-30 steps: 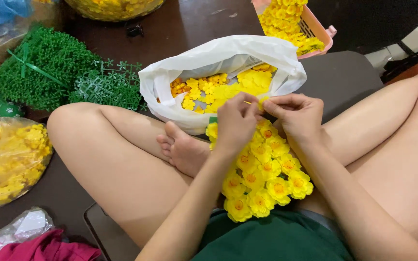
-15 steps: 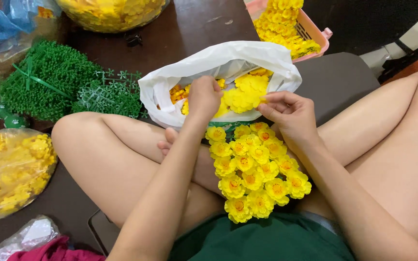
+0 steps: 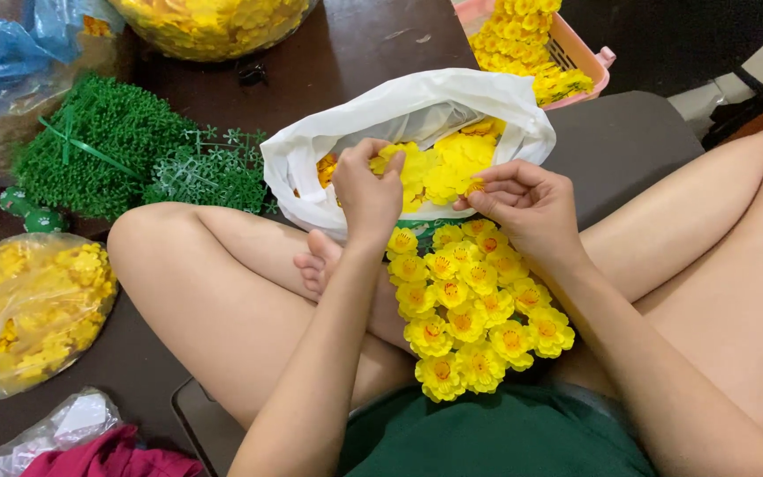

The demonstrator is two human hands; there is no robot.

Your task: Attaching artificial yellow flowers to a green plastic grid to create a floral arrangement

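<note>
Nearest you: green shorts (image 3: pixel 496 442) at frame bottom, legs crossed, bare foot (image 3: pixel 320 265) tucked against the left forearm. The yellow flower cluster (image 3: pixel 474 305) lies in your lap between the thighs, blooms packed touching each other, top end running up to the bag's lip.

Your right hand (image 3: pixel 527 208) sits at the cluster's top end, fingers curled, thumb and forefinger pinching a small orange-yellow piece (image 3: pixel 474 187) at the bag edge. Your left hand (image 3: pixel 368 190) is over the bag mouth, fingers bunched closed at the loose petals; can't tell if anything is actually pinched.

The white plastic bag (image 3: pixel 381 115) stands open just beyond the foot, loose yellow petals (image 3: pixel 443 163) inside.

Left side: clear bag of yellow flowers (image 3: pixel 33 305) on the dark floor, red cloth (image 3: pixel 112 455) near the corner. Further out, green plastic foliage (image 3: pixel 99 155) beside the white bag. Far: pink basket (image 3: pixel 576 62) of yellow flowers top right, big clear bag of flowers (image 3: pixel 214 22) top centre, blue plastic (image 3: pixel 11 49) top left.
</note>
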